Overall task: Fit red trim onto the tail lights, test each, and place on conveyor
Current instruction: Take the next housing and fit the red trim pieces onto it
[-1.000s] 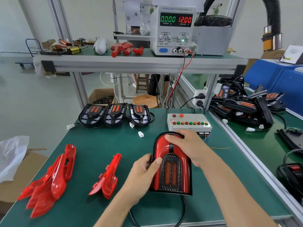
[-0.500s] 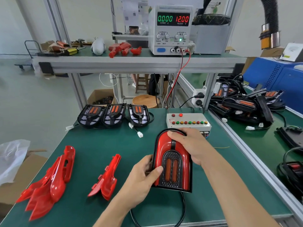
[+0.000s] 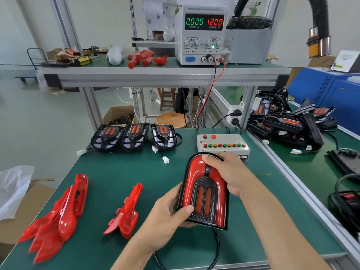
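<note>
I hold the red-trimmed tail light (image 3: 204, 193) between my left hand (image 3: 165, 217) and right hand (image 3: 226, 174), above the green bench mat (image 3: 116, 172). Behind it sits the grey button-studded test box (image 3: 222, 143); left lie loose red plastic trims (image 3: 124, 211), and three untrimmed black lamps (image 3: 134, 137), probably overlapping, line the far edge.

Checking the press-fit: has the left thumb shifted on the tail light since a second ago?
Yes. The left hand thumb slid down the tail light, toward its bottom edge.

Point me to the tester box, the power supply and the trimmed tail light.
tester box (image 3: 222, 141): head view, top panel.
power supply (image 3: 202, 38): head view, front face.
trimmed tail light (image 3: 194, 172): head view, red trim's left side.
</note>
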`<move>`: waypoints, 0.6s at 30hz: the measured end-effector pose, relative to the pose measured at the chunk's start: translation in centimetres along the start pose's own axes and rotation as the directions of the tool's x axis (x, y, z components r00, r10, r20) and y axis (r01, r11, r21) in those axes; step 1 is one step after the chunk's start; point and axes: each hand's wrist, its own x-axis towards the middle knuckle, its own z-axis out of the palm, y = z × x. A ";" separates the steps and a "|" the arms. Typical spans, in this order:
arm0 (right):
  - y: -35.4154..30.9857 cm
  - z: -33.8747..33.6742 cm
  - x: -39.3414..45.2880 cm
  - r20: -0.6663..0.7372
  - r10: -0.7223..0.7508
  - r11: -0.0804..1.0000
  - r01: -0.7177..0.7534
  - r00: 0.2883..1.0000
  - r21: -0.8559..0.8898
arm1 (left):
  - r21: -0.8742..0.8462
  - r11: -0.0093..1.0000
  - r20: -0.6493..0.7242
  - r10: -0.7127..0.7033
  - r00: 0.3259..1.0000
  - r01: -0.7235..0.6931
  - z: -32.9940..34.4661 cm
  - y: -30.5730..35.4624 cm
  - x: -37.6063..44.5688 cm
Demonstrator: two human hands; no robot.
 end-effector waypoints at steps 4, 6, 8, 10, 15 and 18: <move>-0.1 -0.1 0.0 0.005 -0.016 1.000 0.016 1.000 -0.003 | 0.002 0.999 -0.015 0.040 0.999 -0.040 0.6 0.0 -0.2; -0.1 -0.3 0.0 -0.001 -0.014 1.000 0.014 1.000 -0.013 | -0.027 0.998 -0.013 0.056 0.998 -0.057 0.9 0.2 -0.4; 0.0 -0.4 0.0 -0.015 0.000 1.000 0.000 1.000 -0.008 | -0.072 0.995 0.000 0.066 0.998 -0.066 1.0 0.5 -0.5; 0.1 -0.6 -0.1 -0.031 0.012 1.000 -0.012 0.999 0.002 | -0.081 0.993 0.032 0.084 0.996 -0.081 0.9 0.6 -0.5; -0.1 -0.9 -0.3 -0.030 0.027 0.999 -0.028 0.999 -0.031 | -0.084 0.991 0.047 0.108 0.993 -0.103 1.0 0.4 -0.4; -0.1 -0.7 -0.3 -0.031 0.027 0.998 -0.028 0.999 -0.049 | -0.089 0.991 0.036 0.108 0.994 -0.104 1.0 -0.2 -0.4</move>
